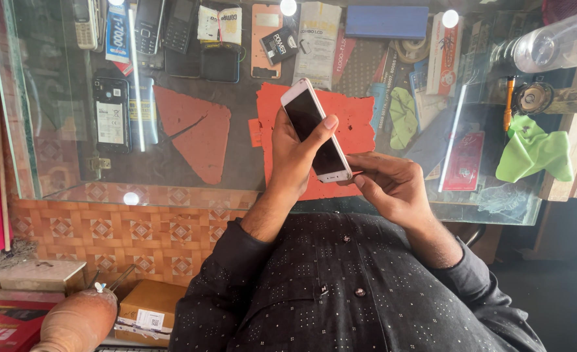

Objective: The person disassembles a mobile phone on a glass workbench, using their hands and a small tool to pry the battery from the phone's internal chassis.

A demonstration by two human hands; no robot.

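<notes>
**Clerk:** Nearest item: dark dotted shirt [340, 293], sleeves rolled. Above it, left hand [295, 153], closed around a white smartphone [316, 130], dark screen facing up, thumb laid across the glass, lower end tilted toward the other hand.

**Checker:** And the right hand [392, 186]?

**Clerk:** Fingers pinched narrow on a thin reddish sliver [357, 173], its tip touching the phone's bottom corner. Too small to tell what kind of tool it is.

**Checker:** Position of the phone?

**Clerk:** Held in the air over an orange mat [360, 120] on the glass desk [171, 194]. Under the glass: several old handsets [111, 114] and packaged parts. On the right edge: green cloth [533, 153], clear plastic bottle [555, 42].

**Checker:** Risks to log?

**Clerk:** My judgement only. One-handed grip near the phone's middle; a hard push at the corner could lever it loose, dropping it onto the glass. A sliver driven at too steep an angle could slip, scratching the screen or nicking the thumb. Too much force may snap the tip.
</notes>
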